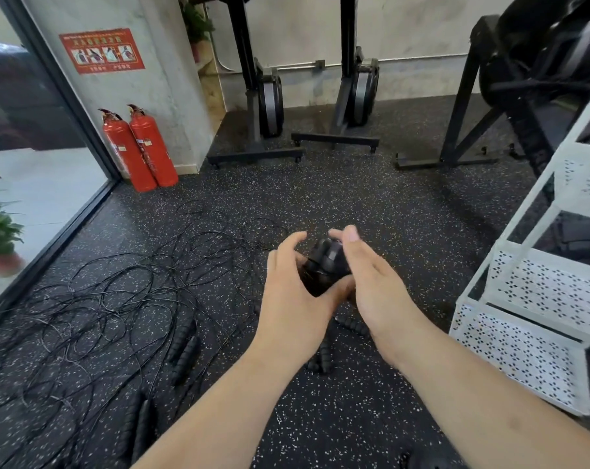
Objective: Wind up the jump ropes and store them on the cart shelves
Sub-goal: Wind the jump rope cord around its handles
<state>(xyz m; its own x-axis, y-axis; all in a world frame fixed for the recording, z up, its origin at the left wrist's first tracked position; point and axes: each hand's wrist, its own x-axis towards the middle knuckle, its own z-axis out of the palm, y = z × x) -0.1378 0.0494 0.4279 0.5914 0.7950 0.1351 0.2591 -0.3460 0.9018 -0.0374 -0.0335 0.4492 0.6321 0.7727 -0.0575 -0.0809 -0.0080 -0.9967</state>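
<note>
Black and tightly wound, the rope bundle point(324, 262) sits between your hands over the middle of the floor point(405, 214). Your left hand point(293, 296) cradles it with curled fingers and your right hand point(371, 275) clasps its far side. Keep the coils pinched as you turn right to the white cart point(541, 292). Loose ropes point(117, 282) sprawl toward the floor's left edge. Writing on the red wall notice point(102, 50) is too small to read.

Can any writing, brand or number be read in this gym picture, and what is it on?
Red poster on the wall: characters above and below four small pictures, too blurred to read.
Fire extinguishers: small labels, too small to read.
Nothing else shows writing.
</note>
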